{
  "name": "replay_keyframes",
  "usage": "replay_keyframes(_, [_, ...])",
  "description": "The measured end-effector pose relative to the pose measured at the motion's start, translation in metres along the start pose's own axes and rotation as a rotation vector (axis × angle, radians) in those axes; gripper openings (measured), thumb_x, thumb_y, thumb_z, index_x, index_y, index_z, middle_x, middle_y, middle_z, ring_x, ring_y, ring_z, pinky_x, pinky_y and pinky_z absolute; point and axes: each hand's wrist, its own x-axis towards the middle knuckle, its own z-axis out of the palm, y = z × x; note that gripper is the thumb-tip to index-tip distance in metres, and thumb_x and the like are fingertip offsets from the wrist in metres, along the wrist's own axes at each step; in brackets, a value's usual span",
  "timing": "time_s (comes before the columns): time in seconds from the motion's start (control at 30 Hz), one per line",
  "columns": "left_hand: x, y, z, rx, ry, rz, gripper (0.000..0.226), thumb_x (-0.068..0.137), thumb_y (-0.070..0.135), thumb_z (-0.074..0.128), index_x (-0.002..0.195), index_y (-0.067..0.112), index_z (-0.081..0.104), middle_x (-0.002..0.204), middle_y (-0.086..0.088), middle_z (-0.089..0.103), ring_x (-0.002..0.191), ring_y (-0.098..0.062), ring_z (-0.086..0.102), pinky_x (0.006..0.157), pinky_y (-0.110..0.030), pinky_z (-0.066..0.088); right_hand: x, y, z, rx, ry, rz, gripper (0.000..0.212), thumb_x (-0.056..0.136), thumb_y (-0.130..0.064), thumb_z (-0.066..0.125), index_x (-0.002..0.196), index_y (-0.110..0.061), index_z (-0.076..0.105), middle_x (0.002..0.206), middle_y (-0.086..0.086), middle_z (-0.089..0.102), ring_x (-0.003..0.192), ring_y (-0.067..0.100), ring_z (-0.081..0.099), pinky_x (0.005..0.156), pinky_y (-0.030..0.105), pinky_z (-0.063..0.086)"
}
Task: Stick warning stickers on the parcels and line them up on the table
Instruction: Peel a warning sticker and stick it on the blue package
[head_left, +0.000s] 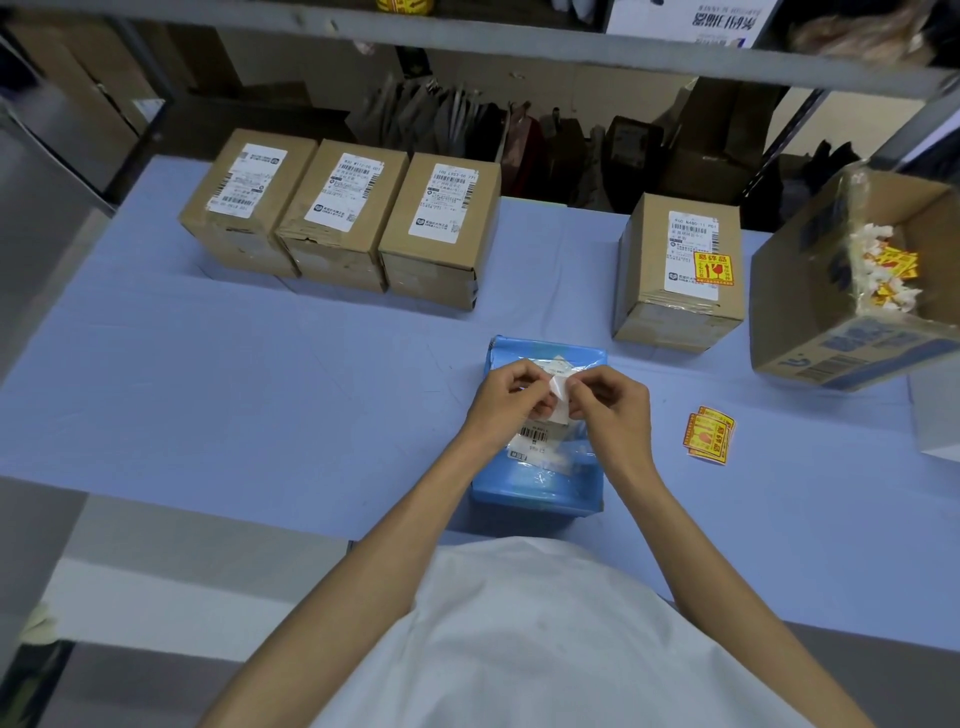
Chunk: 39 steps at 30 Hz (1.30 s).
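A blue plastic-wrapped parcel (540, 483) lies on the table in front of me. Just above it, my left hand (506, 397) and my right hand (610, 402) pinch a small sticker (558, 397) between their fingertips; only its white back shows. A small stack of yellow-and-red warning stickers (709, 435) lies on the blue table (208, 389) to the right of my hands. One brown parcel (678, 273) at the right back carries a warning sticker on its label. Three brown parcels (343, 218) stand side by side at the back left, with white labels only.
An open cardboard box (862, 291) with peeled sticker backings and scraps stands tilted at the far right edge. A grey shelf beam (467, 49) crosses overhead. Bags and boxes crowd behind the table's far edge.
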Motion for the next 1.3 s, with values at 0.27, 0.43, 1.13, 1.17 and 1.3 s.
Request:
replay_keyframes(0.27, [0.004, -0.004, 0.002, 0.012, -0.023, 0.036, 0.024, 0.090, 0.022, 0.065, 0.082, 0.000, 0.058, 0.071, -0.008, 0.062, 0.068, -0.021, 0.058, 0.071, -0.034, 0.050, -0.003, -0.003, 0.003, 0.025, -0.033, -0.007, 0.012, 0.087, -0.007, 0.062, 0.077, -0.005, 0.067, 0.068, 0.008, 0.066, 0.062, 0.016, 0.060, 0.065, 0.036, 0.052])
replay_keyframes(0.43, [0.007, -0.009, 0.002, -0.012, 0.049, -0.033, 0.017, 0.095, 0.015, 0.055, 0.079, 0.011, 0.052, 0.076, -0.004, 0.061, 0.063, -0.010, 0.063, 0.071, -0.029, 0.051, 0.002, 0.001, 0.002, 0.096, 0.053, 0.065, 0.013, 0.088, -0.003, 0.060, 0.076, -0.004, 0.065, 0.069, 0.008, 0.064, 0.066, 0.020, 0.061, 0.069, 0.041, 0.055])
replay_keyframes(1.13, [0.011, -0.010, -0.001, 0.120, 0.031, -0.038, 0.010, 0.096, 0.007, 0.041, 0.096, 0.011, 0.050, 0.085, -0.003, 0.053, 0.077, -0.016, 0.049, 0.063, -0.027, 0.040, 0.002, -0.005, 0.001, 0.160, 0.064, 0.108, 0.015, 0.090, -0.005, 0.060, 0.078, -0.010, 0.067, 0.073, 0.009, 0.068, 0.067, 0.019, 0.066, 0.064, 0.029, 0.058])
replay_keyframes(1.17, [0.010, -0.008, 0.000, 0.116, 0.034, -0.046, 0.013, 0.095, 0.006, 0.039, 0.096, 0.011, 0.050, 0.084, -0.002, 0.053, 0.076, -0.015, 0.048, 0.062, -0.026, 0.040, 0.002, -0.005, 0.001, 0.164, 0.063, 0.111, 0.016, 0.090, -0.005, 0.060, 0.077, -0.011, 0.066, 0.072, 0.008, 0.068, 0.067, 0.019, 0.065, 0.064, 0.029, 0.057])
replay_keyframes(1.3, [0.010, -0.006, 0.002, 0.087, 0.108, -0.093, 0.020, 0.092, 0.006, 0.032, 0.089, 0.013, 0.051, 0.079, -0.002, 0.053, 0.071, -0.018, 0.050, 0.058, -0.028, 0.041, 0.001, -0.006, 0.001, 0.171, 0.049, 0.116, 0.013, 0.090, -0.005, 0.061, 0.079, -0.009, 0.067, 0.071, 0.008, 0.066, 0.066, 0.019, 0.064, 0.064, 0.029, 0.057])
